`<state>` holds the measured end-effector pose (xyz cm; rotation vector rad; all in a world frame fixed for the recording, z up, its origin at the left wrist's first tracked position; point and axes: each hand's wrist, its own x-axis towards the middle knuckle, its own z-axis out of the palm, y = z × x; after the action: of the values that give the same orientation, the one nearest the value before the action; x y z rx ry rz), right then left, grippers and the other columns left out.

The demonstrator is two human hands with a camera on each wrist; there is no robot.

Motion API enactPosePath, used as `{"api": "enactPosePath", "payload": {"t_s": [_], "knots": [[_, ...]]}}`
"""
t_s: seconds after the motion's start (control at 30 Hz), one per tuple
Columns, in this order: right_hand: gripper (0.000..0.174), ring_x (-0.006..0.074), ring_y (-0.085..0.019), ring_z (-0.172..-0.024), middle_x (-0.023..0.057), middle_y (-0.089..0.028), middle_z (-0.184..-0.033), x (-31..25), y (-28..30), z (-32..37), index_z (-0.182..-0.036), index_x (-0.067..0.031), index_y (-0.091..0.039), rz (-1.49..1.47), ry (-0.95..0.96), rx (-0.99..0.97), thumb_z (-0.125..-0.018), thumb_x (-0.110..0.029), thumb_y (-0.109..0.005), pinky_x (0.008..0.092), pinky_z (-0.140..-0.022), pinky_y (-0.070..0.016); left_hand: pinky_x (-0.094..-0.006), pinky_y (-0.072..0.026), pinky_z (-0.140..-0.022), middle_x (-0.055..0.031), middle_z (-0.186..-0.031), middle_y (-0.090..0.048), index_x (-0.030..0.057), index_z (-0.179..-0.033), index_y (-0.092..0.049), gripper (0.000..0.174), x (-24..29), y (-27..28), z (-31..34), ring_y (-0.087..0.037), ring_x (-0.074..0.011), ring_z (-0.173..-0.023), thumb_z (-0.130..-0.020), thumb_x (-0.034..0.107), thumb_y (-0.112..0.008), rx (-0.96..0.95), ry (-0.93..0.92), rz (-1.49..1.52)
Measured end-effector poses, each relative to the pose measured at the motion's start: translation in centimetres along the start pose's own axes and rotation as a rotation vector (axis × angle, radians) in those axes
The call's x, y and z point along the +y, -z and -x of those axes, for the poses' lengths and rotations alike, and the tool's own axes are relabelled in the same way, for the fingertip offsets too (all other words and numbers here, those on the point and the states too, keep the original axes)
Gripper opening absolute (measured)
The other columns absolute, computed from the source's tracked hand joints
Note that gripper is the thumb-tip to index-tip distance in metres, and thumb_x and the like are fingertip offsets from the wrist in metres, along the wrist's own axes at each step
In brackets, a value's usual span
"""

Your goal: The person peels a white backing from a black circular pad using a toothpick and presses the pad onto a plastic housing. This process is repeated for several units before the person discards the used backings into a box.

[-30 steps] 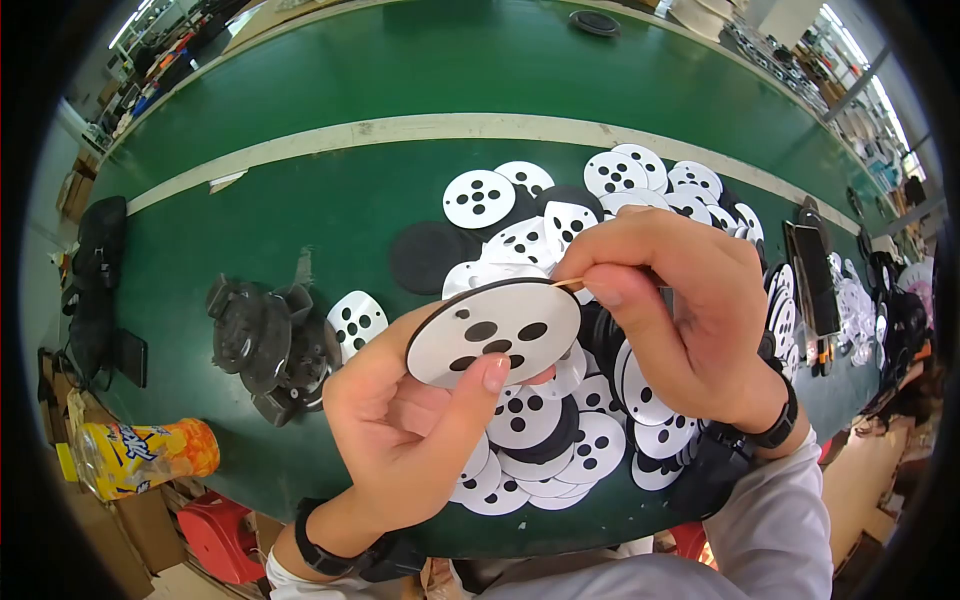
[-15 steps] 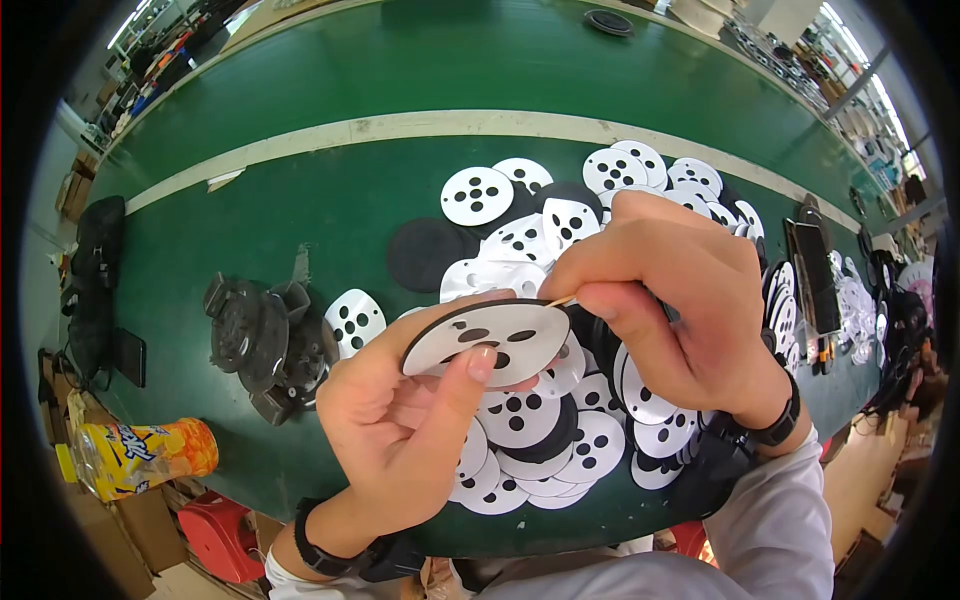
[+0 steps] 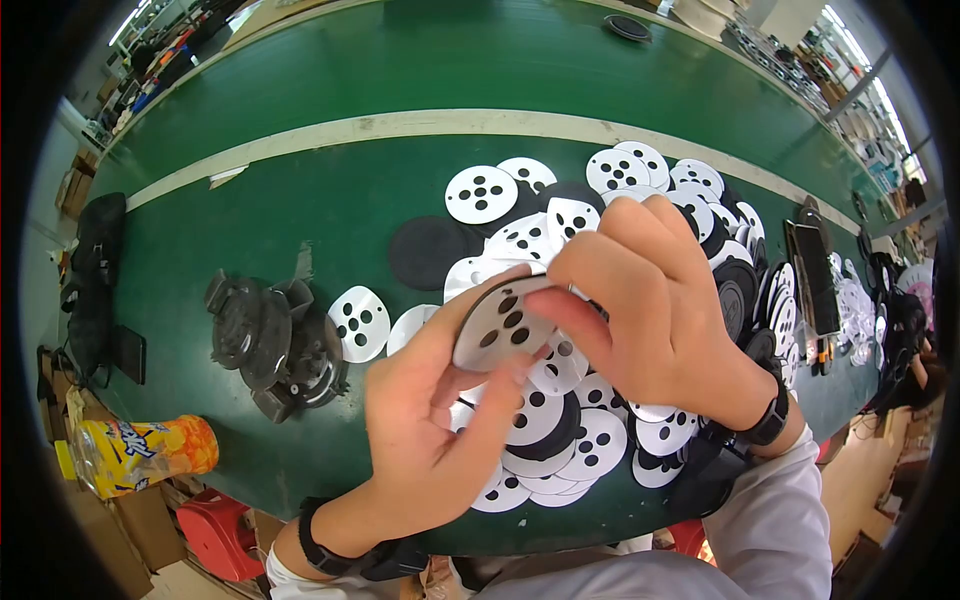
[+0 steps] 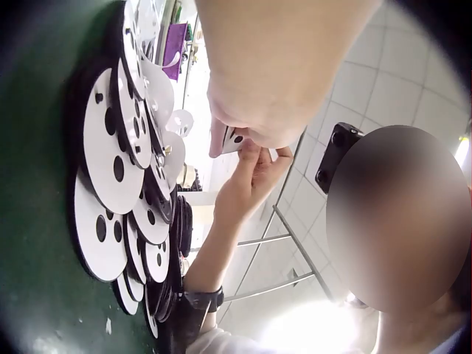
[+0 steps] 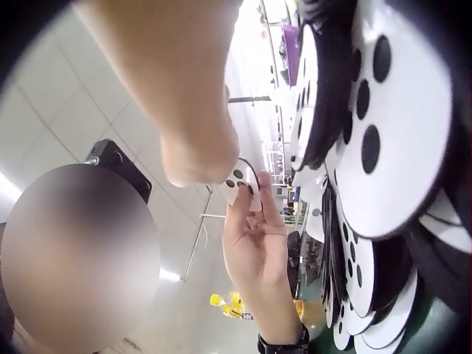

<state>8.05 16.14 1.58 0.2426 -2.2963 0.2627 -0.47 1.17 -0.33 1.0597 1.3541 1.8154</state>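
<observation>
Supporting the black-spotted white disc (image 3: 500, 322), the left hand (image 3: 428, 432) grips it; the right hand (image 3: 652, 312) pinches its edge. Likely light and flexible: hold by the rim.

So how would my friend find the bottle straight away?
Find the big green table. At its near left edge, beside the red stool, is the bottle. Its yellow cap and blue-lettered label stand out against the plain red stool.

A yellow-capped bottle (image 3: 150, 455) is near a red stool (image 3: 215, 535).
</observation>
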Motion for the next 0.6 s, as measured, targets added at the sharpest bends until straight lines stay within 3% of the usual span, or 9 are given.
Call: {"api": "enactPosePath", "payload": {"t_s": [0.03, 0.1, 0.2, 0.3, 0.37, 0.43, 0.5, 0.53, 0.6], "knots": [[0.030, 0.0196, -0.040, -0.053, 0.0060, -0.055, -0.075, 0.3, 0.0, 0.1, -0.089, -0.0010, -0.053, 0.024, -0.009, -0.012, -0.065, -0.005, -0.070, 0.0317, -0.050, -0.0291, -0.0357, -0.0472, -0.088, -0.0182, -0.114, -0.053, -0.0112, -0.122, -0.041, 0.038, 0.0, 0.0, 0.0, -0.055, -0.0194, -0.102, -0.086, -0.003, -0.048, 0.000, -0.002, -0.001], [0.031, 0.0197, -0.040, -0.053, 0.0063, -0.055, -0.075, 0.5, 0.3, 0.1, -0.090, -0.0009, -0.054, 0.048, -0.014, -0.025, -0.064, -0.005, -0.071, 0.0318, -0.050, -0.0287, -0.0436, -0.0370, -0.098, -0.0194, -0.125, -0.043, -0.0107, -0.129, -0.030, 0.047, 0.1, -0.1, -0.1, -0.045, -0.0225, -0.116, -0.090, 0.008, -0.046, -0.085, 0.055, 0.395], [0.031, 0.0195, -0.040, -0.053, 0.0068, -0.055, -0.072, 0.2, 0.4, 0.0, -0.090, -0.0003, -0.054, 0.101, 0.027, -0.005, -0.064, -0.003, -0.070, 0.0321, -0.050, -0.0289, -0.0477, -0.0317, -0.101, -0.0199, -0.128, -0.040, -0.0114, -0.130, -0.026, 0.050, 0.5, -0.6, -0.2, -0.040, -0.0244, -0.120, -0.092, 0.016, -0.043, -0.036, 0.134, 0.565], [0.031, 0.0182, -0.039, -0.052, 0.0052, -0.052, -0.066, 0.2, 0.2, 0.0, -0.086, 0.0004, -0.056, 0.089, 0.042, 0.093, -0.058, -0.005, -0.069, 0.0311, -0.047, -0.0274, -0.0456, -0.0370, -0.098, -0.0188, -0.129, -0.040, -0.0090, -0.129, -0.029, 0.047, 0.1, -0.3, -0.2, -0.042, -0.0236, -0.118, -0.092, 0.014, -0.043, -0.049, 0.121, 0.688], [0.028, 0.0165, -0.037, -0.050, 0.0030, -0.047, -0.060, 0.3, 0.2, -0.2, -0.079, -0.0005, -0.058, 0.144, 0.164, 0.069, -0.052, -0.008, -0.065, 0.0296, -0.045, -0.0250, -0.0441, -0.0399, -0.096, -0.0176, -0.126, -0.043, -0.0075, -0.126, -0.034, 0.042, 0.1, 0.0, -0.4, -0.045, -0.0224, -0.116, -0.092, 0.015, -0.044, -0.056, 0.141, 0.650], [0.026, 0.0157, -0.038, -0.053, 0.0022, -0.045, -0.061, -0.1, 0.1, -0.2, -0.078, -0.0013, -0.057, 0.148, 0.189, 0.044, -0.054, -0.010, -0.064, 0.0280, -0.045, -0.0264, -0.0425, -0.0428, -0.094, -0.0165, -0.123, -0.047, -0.0059, -0.122, -0.040, 0.038, 0.1, 0.7, -0.5, -0.047, -0.0212, -0.113, -0.091, 0.015, -0.046, -0.059, 0.161, 0.610], [0.024, 0.0150, -0.040, -0.055, 0.0013, -0.043, -0.061, -0.2, 0.0, -0.2, -0.077, -0.0021, -0.057, 0.154, 0.211, 0.021, -0.056, -0.013, -0.063, 0.0265, -0.045, -0.0278, -0.0390, -0.0467, -0.090, -0.0144, -0.114, -0.054, -0.0040, -0.111, -0.050, 0.027, 0.3, 1.7, -0.7, -0.053, -0.0189, -0.106, -0.090, 0.012, -0.050, -0.082, 0.304, 0.408], [0.022, 0.0147, -0.040, -0.055, 0.0012, -0.043, -0.061, 0.0, 0.1, -0.2, -0.076, -0.0024, -0.057, 0.133, 0.200, 0.022, -0.057, -0.012, -0.064, 0.0264, -0.045, -0.0278, -0.0355, -0.0467, -0.090, -0.0129, -0.107, -0.058, -0.0041, -0.105, -0.054, 0.022, 0.9, 1.4, -0.9, -0.055, -0.0179, -0.101, -0.087, 0.009, -0.054, -0.018, 0.339, 0.482], [0.021, 0.0144, -0.040, -0.055, 0.0011, -0.043, -0.062, -0.1, 0.3, -0.4, -0.074, -0.0033, -0.056, 0.120, 0.195, 0.011, -0.056, -0.011, -0.064, 0.0260, -0.045, -0.0272, -0.0340, -0.0464, -0.089, -0.0133, -0.108, -0.058, -0.0041, -0.105, -0.053, 0.022, 1.5, 1.8, -1.3, -0.055, -0.0179, -0.102, -0.087, 0.008, -0.054, -0.054, 0.290, 0.492]]}}
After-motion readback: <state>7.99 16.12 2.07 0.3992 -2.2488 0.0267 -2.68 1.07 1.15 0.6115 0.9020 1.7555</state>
